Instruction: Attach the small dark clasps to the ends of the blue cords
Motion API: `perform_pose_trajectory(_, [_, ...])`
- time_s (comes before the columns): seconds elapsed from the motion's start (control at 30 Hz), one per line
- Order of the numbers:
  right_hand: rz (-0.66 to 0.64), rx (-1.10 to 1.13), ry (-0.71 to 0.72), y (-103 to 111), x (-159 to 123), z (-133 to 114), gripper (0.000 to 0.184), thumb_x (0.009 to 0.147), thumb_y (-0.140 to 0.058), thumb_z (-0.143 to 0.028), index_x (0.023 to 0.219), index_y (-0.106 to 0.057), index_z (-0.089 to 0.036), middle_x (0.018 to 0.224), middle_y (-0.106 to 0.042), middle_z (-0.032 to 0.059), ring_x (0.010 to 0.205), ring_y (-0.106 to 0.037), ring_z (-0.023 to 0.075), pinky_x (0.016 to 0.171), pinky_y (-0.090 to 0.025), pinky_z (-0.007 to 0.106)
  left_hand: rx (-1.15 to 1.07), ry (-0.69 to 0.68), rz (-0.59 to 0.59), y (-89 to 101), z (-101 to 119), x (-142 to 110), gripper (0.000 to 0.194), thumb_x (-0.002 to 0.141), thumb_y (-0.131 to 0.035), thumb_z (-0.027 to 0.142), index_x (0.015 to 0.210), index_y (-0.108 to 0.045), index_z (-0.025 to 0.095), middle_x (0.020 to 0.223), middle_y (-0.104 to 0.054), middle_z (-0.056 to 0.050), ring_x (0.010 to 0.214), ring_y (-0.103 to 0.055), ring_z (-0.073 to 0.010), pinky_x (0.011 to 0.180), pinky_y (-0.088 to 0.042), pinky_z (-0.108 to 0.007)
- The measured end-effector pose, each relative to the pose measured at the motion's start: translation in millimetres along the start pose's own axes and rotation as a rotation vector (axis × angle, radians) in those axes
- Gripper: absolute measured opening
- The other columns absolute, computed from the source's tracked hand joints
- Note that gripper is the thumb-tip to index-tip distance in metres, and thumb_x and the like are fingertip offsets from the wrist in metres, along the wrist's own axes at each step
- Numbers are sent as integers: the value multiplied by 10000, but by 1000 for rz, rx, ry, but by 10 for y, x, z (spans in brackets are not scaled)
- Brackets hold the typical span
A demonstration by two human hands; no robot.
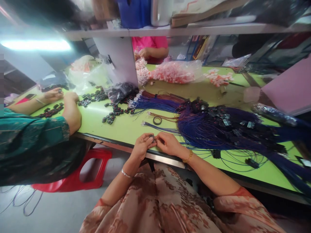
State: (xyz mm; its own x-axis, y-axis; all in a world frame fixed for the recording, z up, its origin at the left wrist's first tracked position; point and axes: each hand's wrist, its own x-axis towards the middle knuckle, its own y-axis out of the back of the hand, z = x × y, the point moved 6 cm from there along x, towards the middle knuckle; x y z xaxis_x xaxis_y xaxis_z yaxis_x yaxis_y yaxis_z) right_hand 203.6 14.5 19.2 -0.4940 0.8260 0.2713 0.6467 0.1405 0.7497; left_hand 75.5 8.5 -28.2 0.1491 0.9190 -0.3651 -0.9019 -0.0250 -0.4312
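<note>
My left hand (143, 144) and my right hand (167, 143) meet at the near edge of the green table (126, 127), fingers pinched together on a small dark connector (152, 138). Thin blue wires (155, 127) run from the fingertips toward a big heap of blue and purple wire harnesses (218, 129) on my right. A small ring of tape (157, 120) lies just beyond my hands. Loose black connectors (113, 115) are scattered to the front left.
A person in a green patterned sleeve (31, 136) works at the left with black parts, beside a red stool (80, 174). Another person in pink (150, 48) sits across the table behind bags of pink parts (175, 72). A shelf (184, 29) overhangs the table.
</note>
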Motion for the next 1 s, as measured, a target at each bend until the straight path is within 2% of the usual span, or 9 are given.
perform_pose_trajectory(0.13, [-37,-13,-45,-7,6,-8,111,818,-483,-170,737,-558,-174,666,-590,20,607,-476,131,589,-304,244,28,-32,29,-2,-26,-18,366,628,-810,275,910,-624,133,774,-643,-19,667,-623,-97,763,-546,-296])
perform_pose_trajectory(0.27, [-89,6,-138,116,190,72,191,887,-453,-235,801,-613,-174,740,-648,22,635,-524,126,591,-318,232,14,-26,26,14,-34,-22,381,632,-807,284,921,-610,134,847,-668,-50,718,-661,-140,786,-544,-331])
perform_pose_trajectory(0.4, [-93,-258,-275,188,450,338,178,877,-488,-250,853,-643,-166,863,-668,79,762,-568,167,632,-334,250,22,-26,22,42,-40,-3,379,666,-789,289,954,-600,132,929,-688,-96,772,-682,-169,814,-539,-348])
perform_pose_trajectory(0.47, [-126,-368,-324,143,520,466,162,865,-510,-252,877,-647,-167,910,-664,101,803,-576,188,634,-333,261,25,-28,13,42,-46,12,371,677,-784,289,960,-603,132,934,-691,-100,770,-683,-169,826,-537,-357])
perform_pose_trajectory(0.57, [-149,-419,-349,68,544,559,163,877,-484,-222,886,-636,-165,926,-665,106,818,-585,200,636,-330,272,27,-26,2,32,-46,35,364,678,-784,290,956,-609,133,937,-693,-102,762,-684,-168,820,-539,-356])
perform_pose_trajectory(0.8, [-187,-547,-278,135,534,416,209,911,-407,-191,972,-596,-125,985,-651,160,886,-594,245,698,-363,300,7,-37,-5,17,-18,32,407,650,-806,311,954,-606,127,911,-696,-99,743,-683,-166,783,-539,-337])
perform_pose_trajectory(1.0, [-271,-588,-293,108,597,346,275,935,-363,-261,1046,-583,-139,999,-660,139,870,-617,238,710,-390,297,0,-39,-14,6,-28,16,445,635,-814,329,963,-600,119,911,-695,-103,744,-679,-170,781,-531,-344])
